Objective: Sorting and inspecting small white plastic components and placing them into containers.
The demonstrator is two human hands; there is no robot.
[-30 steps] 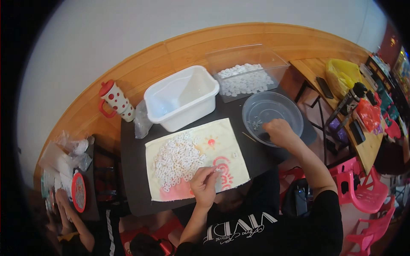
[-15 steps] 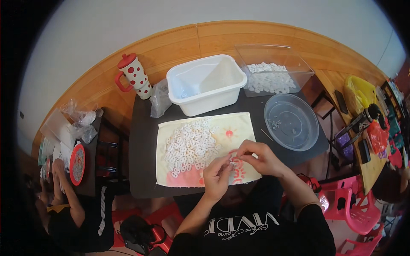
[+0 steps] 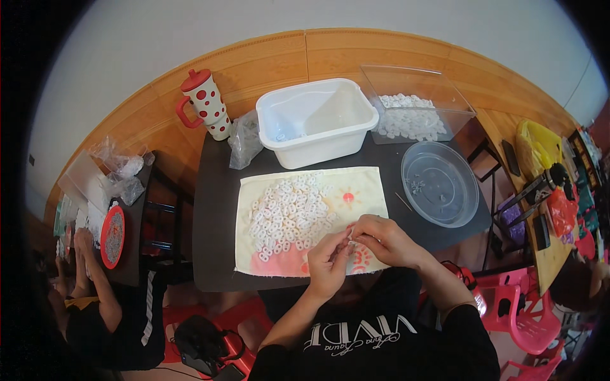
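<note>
A dark surface [image 3: 216,209] stands against a wood-panelled wall [image 3: 305,57]. On it lies a pale cloth [image 3: 368,190] covered with small white rings [image 3: 289,213]. Both hands meet over the cloth's near edge: the left hand [image 3: 327,263] and right hand [image 3: 384,240] have their fingers pinched together on one small white piece [image 3: 349,236]. Behind sit a white tub [image 3: 318,120], a clear bowl [image 3: 440,184] and a spotted red mug [image 3: 204,103]. Red plastic chairs [image 3: 521,311] stand at the right.
</note>
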